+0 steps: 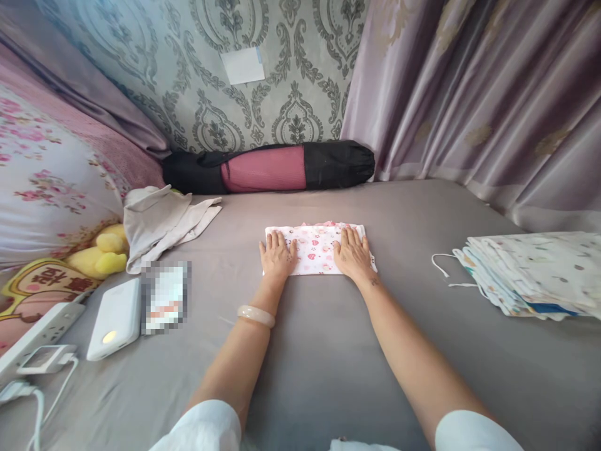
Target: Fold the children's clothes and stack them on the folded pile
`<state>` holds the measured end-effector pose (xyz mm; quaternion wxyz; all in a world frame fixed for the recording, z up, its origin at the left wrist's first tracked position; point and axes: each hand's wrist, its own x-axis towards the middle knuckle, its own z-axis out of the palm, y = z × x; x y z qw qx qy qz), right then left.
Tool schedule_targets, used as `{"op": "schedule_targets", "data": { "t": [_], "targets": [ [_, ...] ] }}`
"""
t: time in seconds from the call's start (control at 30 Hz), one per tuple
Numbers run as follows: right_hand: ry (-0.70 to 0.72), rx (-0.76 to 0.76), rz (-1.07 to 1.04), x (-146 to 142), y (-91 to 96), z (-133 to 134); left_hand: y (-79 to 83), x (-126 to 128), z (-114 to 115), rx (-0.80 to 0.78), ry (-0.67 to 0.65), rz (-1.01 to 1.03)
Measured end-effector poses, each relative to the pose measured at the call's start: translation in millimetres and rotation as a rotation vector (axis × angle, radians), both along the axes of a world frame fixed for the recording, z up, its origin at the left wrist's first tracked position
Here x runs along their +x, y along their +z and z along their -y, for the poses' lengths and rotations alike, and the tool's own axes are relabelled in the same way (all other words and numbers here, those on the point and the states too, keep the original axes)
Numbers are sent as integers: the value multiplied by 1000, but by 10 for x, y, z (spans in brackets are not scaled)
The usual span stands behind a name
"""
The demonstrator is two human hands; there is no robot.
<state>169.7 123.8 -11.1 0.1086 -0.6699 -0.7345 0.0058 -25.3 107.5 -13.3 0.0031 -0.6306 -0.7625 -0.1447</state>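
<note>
A folded white cloth [313,250] with pink hearts and flowers lies flat on the grey bed sheet [323,351], a bit of pink ruffle showing along its far edge. My left hand [278,254] rests flat on its left end, fingers spread and pointing away from me. On the right end lies my right hand [352,252], also flat with fingers stretched out. Both palms press down on the fabric without gripping it. The underside and inner layers of the cloth are hidden.
To the right sits a stack of folded patterned cloths [535,269] with white ties. On the left are a crumpled beige cloth [162,219], a white power bank [115,319], a blurred item and a power strip [42,332] with cables. A rolled mat [267,168] lies along the wall.
</note>
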Motion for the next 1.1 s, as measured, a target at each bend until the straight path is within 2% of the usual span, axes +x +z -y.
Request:
{"op": "schedule_targets", "data": {
  "t": [0.13,0.27,0.43,0.6,0.7,0.77,0.83,0.9,1.03,1.1],
  "targets": [
    [-2,-10,-20,58,37,-27,35,-46,3,32,-17,39],
    [-64,17,6,187,51,-78,38,-165,-21,118,30,81],
    [-112,-106,0,277,35,-123,-18,-262,-54,-48,24,96],
    [-109,-109,-1,287,22,-131,-24,-260,-50,-73,35,120],
    [-112,-52,17,243,40,-107,16,-249,-42,-13,35,164],
    [-75,17,30,167,66,-71,48,-253,-47,138,42,230],
    [2,58,34,66,89,-30,68,-279,-67,348,59,381],
    [75,36,34,-26,92,3,71,-332,-100,517,95,662],
    [105,-56,50,-93,37,11,59,-496,-173,629,280,1357],
    [98,-60,60,-78,9,-3,69,-587,-194,640,395,1620]
  ]
}}
